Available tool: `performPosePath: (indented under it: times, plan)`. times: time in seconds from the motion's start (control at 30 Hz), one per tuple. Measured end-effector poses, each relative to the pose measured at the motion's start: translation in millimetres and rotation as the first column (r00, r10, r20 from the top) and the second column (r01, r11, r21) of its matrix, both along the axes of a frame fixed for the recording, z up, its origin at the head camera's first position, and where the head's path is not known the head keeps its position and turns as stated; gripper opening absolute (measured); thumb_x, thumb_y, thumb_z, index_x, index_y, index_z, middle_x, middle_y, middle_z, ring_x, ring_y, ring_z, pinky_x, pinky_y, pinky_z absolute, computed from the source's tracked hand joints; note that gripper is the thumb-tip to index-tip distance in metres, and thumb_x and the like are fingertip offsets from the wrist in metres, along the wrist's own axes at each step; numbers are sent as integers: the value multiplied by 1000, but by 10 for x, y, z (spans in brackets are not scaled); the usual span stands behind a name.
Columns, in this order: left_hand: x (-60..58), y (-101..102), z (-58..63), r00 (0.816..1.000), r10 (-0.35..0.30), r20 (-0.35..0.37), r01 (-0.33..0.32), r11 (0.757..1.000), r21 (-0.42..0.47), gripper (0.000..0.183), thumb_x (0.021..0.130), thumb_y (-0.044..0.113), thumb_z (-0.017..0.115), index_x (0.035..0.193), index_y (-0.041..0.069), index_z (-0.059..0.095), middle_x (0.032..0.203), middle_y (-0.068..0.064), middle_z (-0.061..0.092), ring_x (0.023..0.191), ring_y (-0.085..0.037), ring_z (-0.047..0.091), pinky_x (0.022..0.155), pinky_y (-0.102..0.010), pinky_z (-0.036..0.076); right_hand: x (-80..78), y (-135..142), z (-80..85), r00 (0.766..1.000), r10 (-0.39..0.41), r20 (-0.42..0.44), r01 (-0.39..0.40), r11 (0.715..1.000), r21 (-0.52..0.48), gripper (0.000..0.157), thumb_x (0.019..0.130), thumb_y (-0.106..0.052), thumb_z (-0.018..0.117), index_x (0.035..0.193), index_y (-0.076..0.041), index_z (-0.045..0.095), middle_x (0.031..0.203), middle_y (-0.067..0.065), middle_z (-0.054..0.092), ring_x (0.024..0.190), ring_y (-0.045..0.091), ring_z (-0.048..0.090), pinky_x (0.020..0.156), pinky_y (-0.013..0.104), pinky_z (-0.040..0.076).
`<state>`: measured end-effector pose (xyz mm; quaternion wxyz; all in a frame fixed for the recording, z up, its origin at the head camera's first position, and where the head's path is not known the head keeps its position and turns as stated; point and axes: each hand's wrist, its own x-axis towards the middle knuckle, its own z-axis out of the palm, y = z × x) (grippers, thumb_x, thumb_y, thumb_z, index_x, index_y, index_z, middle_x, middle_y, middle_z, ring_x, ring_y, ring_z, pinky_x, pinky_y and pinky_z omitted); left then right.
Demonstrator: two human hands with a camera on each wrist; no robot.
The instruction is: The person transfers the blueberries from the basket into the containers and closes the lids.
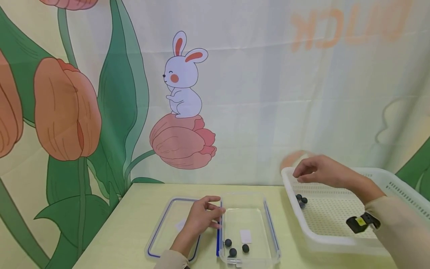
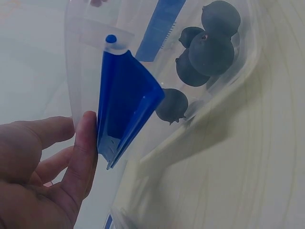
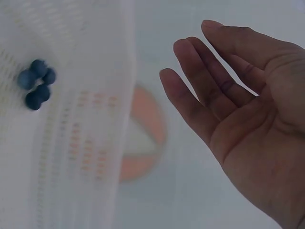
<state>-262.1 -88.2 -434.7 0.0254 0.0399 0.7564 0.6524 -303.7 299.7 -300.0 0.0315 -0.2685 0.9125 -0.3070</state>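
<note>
At the left side of a clear plastic storage box, my left hand has its fairly straight fingers touching the rim and the blue latch flap. Several blueberries lie in the near end of the box, beside a small white label. My right hand hovers over the left rim of a white plastic basket, fingers loosely bent and apart, with nothing in them. In the right wrist view, several blueberries sit together inside that basket, to the left of the hand.
The blue-edged clear lid lies flat on the table, left of the box and partly behind my left forearm. A printed curtain with a rabbit and tulips hangs along the table's back edge. A black device is strapped to my right wrist.
</note>
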Motion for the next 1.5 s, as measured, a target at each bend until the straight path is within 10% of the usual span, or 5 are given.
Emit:
performPosePath:
  times: [0.5,1.5]
  plan:
    - [0,-6,-1,1000,-1,4,1,1000,7,51,95,4,79,141,-5,61,99,-12,67,74,-18,68,61,-34,67,-479,359,-556,982,21,187,-10,998,-60,14,99,-4,72,109,6,72,97,10,72,84,19,62,72,34,59]
    - [-7,-6,-4,1000,0,8,0,1000,3,49,95,4,80,140,-3,62,98,-13,66,74,-18,68,61,-34,67,-589,391,-1027,979,17,204,-43,992,123,9,86,8,74,89,-1,73,76,0,67,58,10,46,52,24,40]
